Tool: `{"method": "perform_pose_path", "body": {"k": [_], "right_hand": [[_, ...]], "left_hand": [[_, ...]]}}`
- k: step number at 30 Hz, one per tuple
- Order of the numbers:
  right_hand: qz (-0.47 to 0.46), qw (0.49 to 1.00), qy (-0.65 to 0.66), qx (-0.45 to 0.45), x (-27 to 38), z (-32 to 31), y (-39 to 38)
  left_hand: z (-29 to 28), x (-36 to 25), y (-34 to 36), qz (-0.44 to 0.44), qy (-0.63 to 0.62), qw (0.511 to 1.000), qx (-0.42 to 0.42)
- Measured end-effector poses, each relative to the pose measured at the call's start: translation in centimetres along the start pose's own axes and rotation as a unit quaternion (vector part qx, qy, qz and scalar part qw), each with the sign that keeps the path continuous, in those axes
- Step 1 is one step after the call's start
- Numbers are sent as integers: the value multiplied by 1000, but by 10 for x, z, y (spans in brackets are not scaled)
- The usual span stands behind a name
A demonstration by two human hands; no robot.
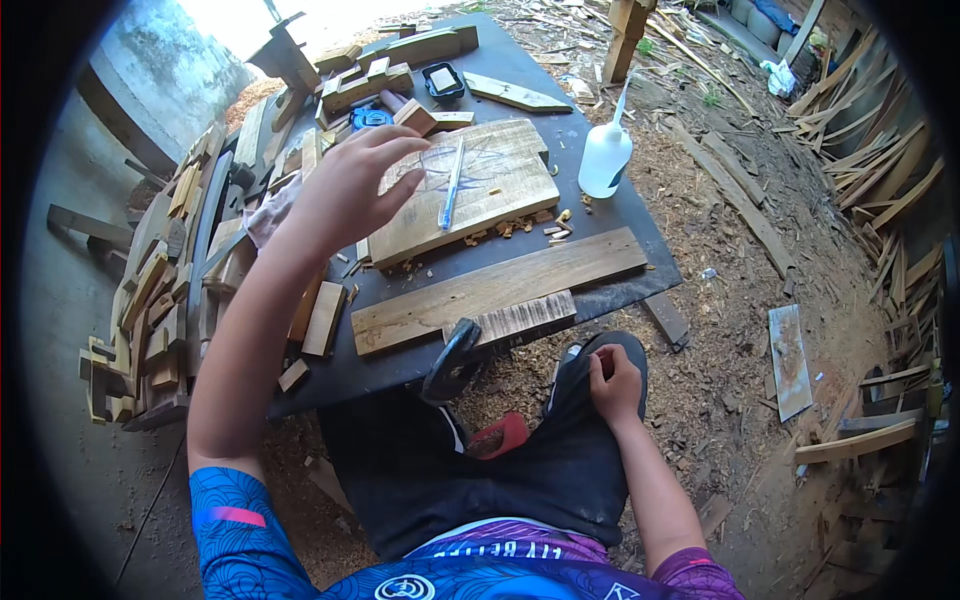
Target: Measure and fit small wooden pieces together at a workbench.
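Observation:
My left hand [362, 182] is raised over the left side of a thick wooden board [510, 165], its thumb and fingers apart and nothing seen between them. A star-like pattern is drawn on the board, and a blue-and-white pen [453, 185] lies across it. Just beyond my fingertips are a small wooden block [414, 118] and a blue tape measure [371, 118]. My right hand [613, 382] rests on my right knee with its fingers curled in, showing nothing held.
A white squeeze bottle [606, 160] stands at the dark table's [650, 240] right side. Nearer lie a long plank [500, 285] and a ridged wood strip [527, 315] beside a dark metal clamp [452, 360]. Wood offcuts [160, 300] pile up at left; scrap strips [880, 150] lean at right.

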State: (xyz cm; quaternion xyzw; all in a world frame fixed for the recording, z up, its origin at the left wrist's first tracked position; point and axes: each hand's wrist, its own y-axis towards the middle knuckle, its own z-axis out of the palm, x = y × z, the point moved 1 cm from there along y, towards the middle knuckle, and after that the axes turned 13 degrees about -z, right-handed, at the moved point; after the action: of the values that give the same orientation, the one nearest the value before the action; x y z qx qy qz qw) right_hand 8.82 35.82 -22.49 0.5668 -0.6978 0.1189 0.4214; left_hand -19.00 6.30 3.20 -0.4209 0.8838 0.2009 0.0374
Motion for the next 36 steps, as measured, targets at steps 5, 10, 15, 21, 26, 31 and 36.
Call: {"method": "perform_pose_path", "body": {"k": [5, 10, 15, 21, 26, 31, 36], "right_hand": [[14, 1000, 12, 0, -2, 0, 2], [18, 1000, 6, 2, -3, 5, 5], [23, 999, 20, -13, -3, 1, 5], [30, 999, 25, -16, -8, -1, 4], [30, 999, 19, -5, -5, 2, 8], [17, 1000, 12, -13, -4, 0, 8], [17, 1000, 8, -4, -8, 1, 4]], "left_hand": [[21, 0, 46, 8, 37, 998, 51], [36, 4, 82, -20, 81, 993, 89], [49, 9, 73, -20, 115, 990, 83], [27, 14, 45, -40, 144, 986, 78], [12, 18, 12, -50, 185, 980, 60], [-7, 4, -26, -79, 185, 979, 26], [-30, -19, -87, -119, 114, 986, 0]]}}
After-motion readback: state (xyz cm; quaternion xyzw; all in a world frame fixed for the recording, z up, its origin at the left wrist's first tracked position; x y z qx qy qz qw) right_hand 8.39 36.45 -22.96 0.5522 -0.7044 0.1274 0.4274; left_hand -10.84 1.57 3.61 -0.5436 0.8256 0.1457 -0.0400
